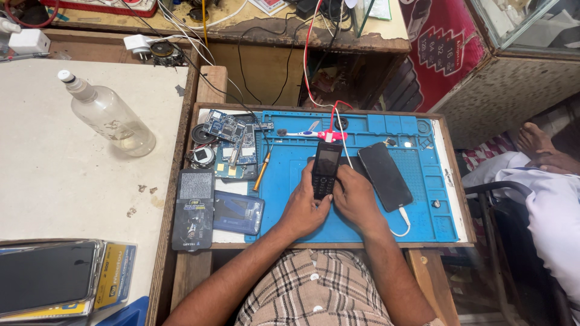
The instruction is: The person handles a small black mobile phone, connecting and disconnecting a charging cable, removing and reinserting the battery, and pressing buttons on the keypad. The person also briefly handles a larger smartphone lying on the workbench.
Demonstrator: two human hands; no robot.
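A small black keypad phone (325, 169) stands upright over a blue work mat (290, 175), held between both my hands. My left hand (304, 207) wraps its left side and lower end, thumb on the keys. My right hand (354, 196) grips its right edge. The phone's screen is dark. Just right of my right hand lies a black smartphone (385, 175), face up, with a white cable (403, 222) plugged into its lower end.
Bare circuit boards (229, 142) and round parts lie at the mat's left, with a screwdriver (262, 172), a toothbrush (302, 133), two flat packets (194, 208) and a plastic bottle (109, 115) on the white table. Another person's foot (538, 142) is at right.
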